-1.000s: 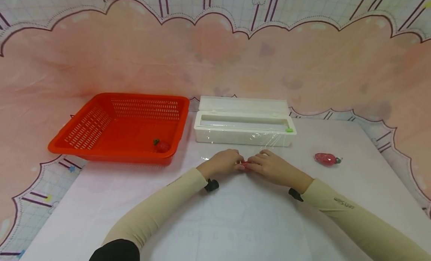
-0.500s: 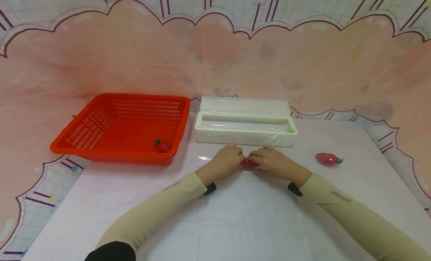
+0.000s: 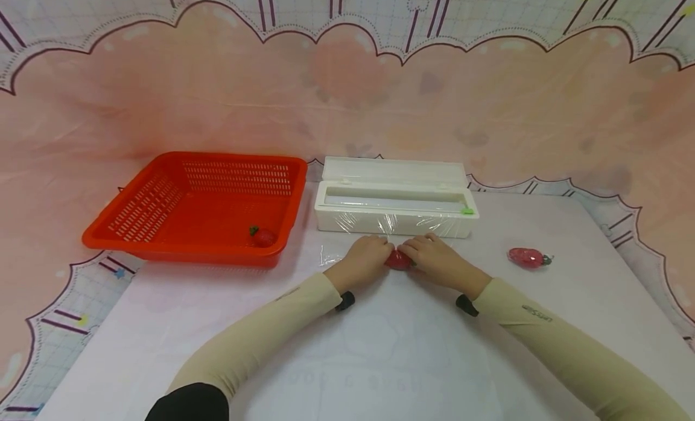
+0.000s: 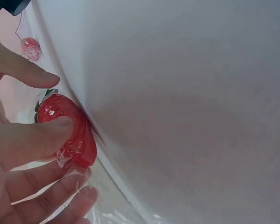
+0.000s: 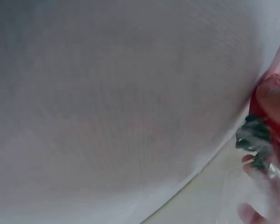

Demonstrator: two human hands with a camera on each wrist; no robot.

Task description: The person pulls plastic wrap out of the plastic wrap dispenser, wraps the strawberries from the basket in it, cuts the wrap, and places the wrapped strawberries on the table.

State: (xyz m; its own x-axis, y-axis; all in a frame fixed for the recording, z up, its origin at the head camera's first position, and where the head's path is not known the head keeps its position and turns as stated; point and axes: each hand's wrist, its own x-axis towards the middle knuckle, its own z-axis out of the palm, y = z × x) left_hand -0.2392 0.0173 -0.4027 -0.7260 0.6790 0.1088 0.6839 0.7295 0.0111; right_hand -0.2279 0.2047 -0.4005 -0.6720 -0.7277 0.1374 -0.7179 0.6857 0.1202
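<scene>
A red strawberry (image 3: 399,260) with green leaves lies between both hands in front of the white box, wrapped at least partly in clear cling film (image 4: 112,200). My left hand (image 3: 366,259) holds its left side; in the left wrist view the thumb (image 4: 42,140) lies across the strawberry (image 4: 80,133) and the fingers reach beneath. My right hand (image 3: 442,261) grips the leafy end, where film bunches about the green leaves (image 5: 253,133) in the right wrist view. The far sides of the strawberry are hidden by the fingers.
Behind the hands stands a white cling film box (image 3: 391,222), lid raised, with a green slider (image 3: 467,211). To the left, an orange-red basket (image 3: 190,252) holds another strawberry (image 3: 263,237). A film-wrapped strawberry (image 3: 526,257) lies on the white table (image 3: 412,354) to the right.
The strawberry between the hands has come into fuller view as the fingers shifted around it. Film between box and hands now shows gathered creases in the middle. Basket and box stay put.
</scene>
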